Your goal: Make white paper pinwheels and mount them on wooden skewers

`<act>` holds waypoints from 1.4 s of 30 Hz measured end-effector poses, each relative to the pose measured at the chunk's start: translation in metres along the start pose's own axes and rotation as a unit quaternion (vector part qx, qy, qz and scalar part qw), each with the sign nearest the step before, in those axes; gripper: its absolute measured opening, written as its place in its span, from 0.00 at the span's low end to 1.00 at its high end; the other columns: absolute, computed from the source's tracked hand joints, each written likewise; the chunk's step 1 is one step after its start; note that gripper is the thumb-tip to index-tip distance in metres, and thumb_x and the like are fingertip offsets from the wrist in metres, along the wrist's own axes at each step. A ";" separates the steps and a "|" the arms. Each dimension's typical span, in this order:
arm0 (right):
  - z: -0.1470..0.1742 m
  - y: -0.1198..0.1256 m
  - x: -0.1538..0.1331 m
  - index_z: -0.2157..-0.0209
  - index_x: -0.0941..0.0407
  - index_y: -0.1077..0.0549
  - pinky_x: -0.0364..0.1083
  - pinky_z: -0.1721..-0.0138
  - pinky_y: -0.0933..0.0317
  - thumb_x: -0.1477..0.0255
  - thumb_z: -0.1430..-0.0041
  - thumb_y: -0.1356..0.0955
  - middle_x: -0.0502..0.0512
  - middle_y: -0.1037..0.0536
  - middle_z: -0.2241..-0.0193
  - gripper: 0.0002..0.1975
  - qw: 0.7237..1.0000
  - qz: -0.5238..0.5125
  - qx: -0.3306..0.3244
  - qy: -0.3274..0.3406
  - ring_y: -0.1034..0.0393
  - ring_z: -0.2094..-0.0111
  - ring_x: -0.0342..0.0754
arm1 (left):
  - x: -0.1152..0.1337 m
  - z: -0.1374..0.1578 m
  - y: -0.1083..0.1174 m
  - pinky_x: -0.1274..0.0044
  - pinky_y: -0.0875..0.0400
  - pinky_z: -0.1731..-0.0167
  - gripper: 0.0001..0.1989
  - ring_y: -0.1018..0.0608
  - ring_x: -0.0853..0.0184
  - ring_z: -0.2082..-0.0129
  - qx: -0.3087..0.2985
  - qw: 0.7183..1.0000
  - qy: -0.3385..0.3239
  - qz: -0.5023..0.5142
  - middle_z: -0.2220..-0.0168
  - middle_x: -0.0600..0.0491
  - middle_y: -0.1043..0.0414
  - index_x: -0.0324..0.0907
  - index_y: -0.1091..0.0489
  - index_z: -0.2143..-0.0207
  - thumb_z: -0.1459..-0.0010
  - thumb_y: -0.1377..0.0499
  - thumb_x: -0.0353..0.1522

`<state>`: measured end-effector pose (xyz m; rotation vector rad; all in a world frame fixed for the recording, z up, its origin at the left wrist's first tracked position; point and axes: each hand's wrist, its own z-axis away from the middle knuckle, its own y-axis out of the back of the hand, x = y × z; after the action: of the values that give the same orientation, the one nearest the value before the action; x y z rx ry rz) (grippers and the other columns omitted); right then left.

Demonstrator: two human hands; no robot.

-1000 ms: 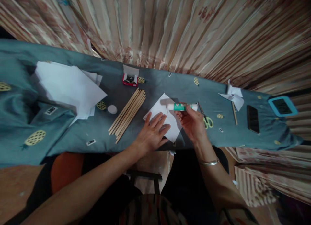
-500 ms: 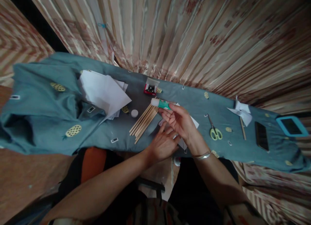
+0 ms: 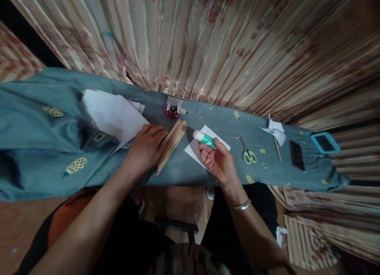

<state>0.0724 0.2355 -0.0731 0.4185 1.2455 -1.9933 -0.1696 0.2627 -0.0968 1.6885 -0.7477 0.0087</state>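
Observation:
My right hand [image 3: 218,158] grips a green-and-white glue stick [image 3: 206,139], its white end pointing up and left. Below it lies a white paper sheet [image 3: 194,150], partly covered by that hand. On the left, my left hand [image 3: 148,146] rests palm down with its fingers curled, right beside a bundle of thin wooden sticks [image 3: 173,142]. The small round white cap seen earlier is hidden around there, and what these fingers hold does not show. A stack of white paper [image 3: 109,114] lies beyond the left hand.
A small open red box [image 3: 172,109] of dark pins stands behind the sticks. To the right lie green-handled scissors [image 3: 248,154], a paper pinwheel [image 3: 276,130] on a stick, a dark phone [image 3: 297,155] and a blue-framed device [image 3: 325,143]. A pleated curtain [image 3: 192,49] hangs behind the cloth-covered table.
My left hand has moved left, from beside the right hand to the spot where the white cap lay. The glue stick stays in my right hand. The camera view has shifted right.

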 end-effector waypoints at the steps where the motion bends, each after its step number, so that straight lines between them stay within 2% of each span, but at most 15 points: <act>1: 0.003 0.001 0.001 0.66 0.60 0.24 0.36 0.66 0.25 0.68 0.45 0.25 0.58 0.16 0.72 0.10 1.000 0.001 0.006 0.006 0.19 0.70 0.42 | -0.001 0.001 0.000 0.59 0.29 0.47 0.14 0.27 0.51 0.49 -0.007 1.000 0.000 0.000 0.49 0.42 0.25 0.37 0.26 0.52 0.39 0.46 0.29; 5: 0.009 0.014 -0.005 0.67 0.57 0.25 0.38 0.68 0.25 0.66 0.48 0.23 0.54 0.16 0.73 0.12 0.997 0.036 0.039 0.061 0.20 0.70 0.44 | 0.006 -0.001 0.001 0.58 0.31 0.46 0.15 0.28 0.50 0.48 -0.007 1.000 0.003 0.012 0.49 0.42 0.26 0.38 0.26 0.52 0.38 0.47 0.29; 9: 0.009 0.042 -0.026 0.72 0.55 0.25 0.36 0.75 0.30 0.64 0.55 0.21 0.48 0.20 0.78 0.14 0.972 0.112 0.108 0.175 0.24 0.75 0.41 | 0.031 0.000 -0.010 0.59 0.33 0.43 0.17 0.29 0.51 0.43 -0.011 0.998 -0.037 0.049 0.44 0.42 0.28 0.39 0.29 0.47 0.36 0.49 0.28; 13: 0.009 0.065 -0.040 0.71 0.55 0.23 0.38 0.74 0.33 0.64 0.57 0.21 0.46 0.21 0.76 0.14 0.903 0.258 0.176 0.294 0.27 0.77 0.39 | 0.065 0.008 -0.041 0.64 0.34 0.40 0.16 0.31 0.56 0.39 -0.043 0.988 -0.125 0.076 0.41 0.44 0.29 0.37 0.29 0.46 0.33 0.50 0.29; 17: 0.008 0.073 -0.042 0.70 0.54 0.23 0.45 0.68 0.31 0.61 0.54 0.23 0.47 0.22 0.76 0.14 0.822 0.422 0.170 0.342 0.28 0.74 0.43 | 0.088 0.014 -0.065 0.61 0.48 0.33 0.20 0.40 0.57 0.32 -0.097 0.978 -0.173 0.066 0.35 0.45 0.36 0.40 0.34 0.40 0.33 0.47 0.32; 22: 0.003 0.071 -0.041 0.67 0.53 0.24 0.45 0.66 0.32 0.58 0.48 0.25 0.48 0.22 0.74 0.14 0.743 0.562 0.145 0.334 0.29 0.72 0.44 | 0.094 0.011 -0.072 0.60 0.51 0.33 0.23 0.43 0.56 0.30 -0.141 0.976 -0.163 0.041 0.34 0.43 0.38 0.39 0.35 0.39 0.34 0.43 0.35; 27: -0.001 0.065 -0.042 0.67 0.52 0.24 0.44 0.65 0.35 0.58 0.48 0.25 0.47 0.24 0.76 0.13 0.716 0.598 0.146 0.328 0.31 0.73 0.44 | 0.094 0.009 -0.076 0.58 0.49 0.34 0.21 0.40 0.53 0.32 -0.140 0.975 -0.169 0.039 0.35 0.41 0.37 0.38 0.32 0.41 0.36 0.42 0.35; 30: -0.002 0.062 -0.043 0.66 0.52 0.25 0.45 0.63 0.35 0.57 0.47 0.26 0.47 0.24 0.75 0.14 0.688 0.641 0.149 0.305 0.31 0.73 0.45 | 0.093 0.010 -0.079 0.56 0.48 0.34 0.22 0.40 0.51 0.32 -0.139 0.975 -0.170 0.043 0.35 0.40 0.37 0.38 0.32 0.41 0.36 0.41 0.34; 32: -0.002 0.059 -0.043 0.66 0.52 0.26 0.46 0.62 0.35 0.57 0.46 0.27 0.48 0.24 0.75 0.13 0.678 0.656 0.138 0.300 0.31 0.73 0.45 | 0.094 0.010 -0.080 0.55 0.49 0.34 0.22 0.40 0.50 0.32 -0.141 0.974 -0.169 0.046 0.35 0.40 0.37 0.37 0.32 0.41 0.36 0.41 0.34; 36: -0.002 0.051 -0.046 0.66 0.52 0.27 0.47 0.60 0.36 0.59 0.45 0.27 0.49 0.24 0.74 0.12 0.663 0.681 0.082 0.300 0.31 0.71 0.47 | 0.094 0.010 -0.081 0.55 0.50 0.34 0.23 0.40 0.49 0.32 -0.147 0.974 -0.164 0.048 0.35 0.40 0.37 0.36 0.33 0.41 0.36 0.41 0.35; 42: -0.006 0.032 -0.060 0.64 0.54 0.24 0.49 0.55 0.39 0.67 0.45 0.27 0.54 0.22 0.69 0.08 0.600 0.755 -0.037 0.262 0.29 0.63 0.52 | 0.094 0.010 -0.080 0.56 0.49 0.34 0.22 0.39 0.50 0.33 -0.132 0.975 -0.170 0.045 0.36 0.40 0.35 0.37 0.32 0.42 0.36 0.41 0.35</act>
<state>0.1356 0.2572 -0.0595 1.4642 0.6557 -0.2836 -0.0610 0.2152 -0.1325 1.4149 -1.0333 -0.3119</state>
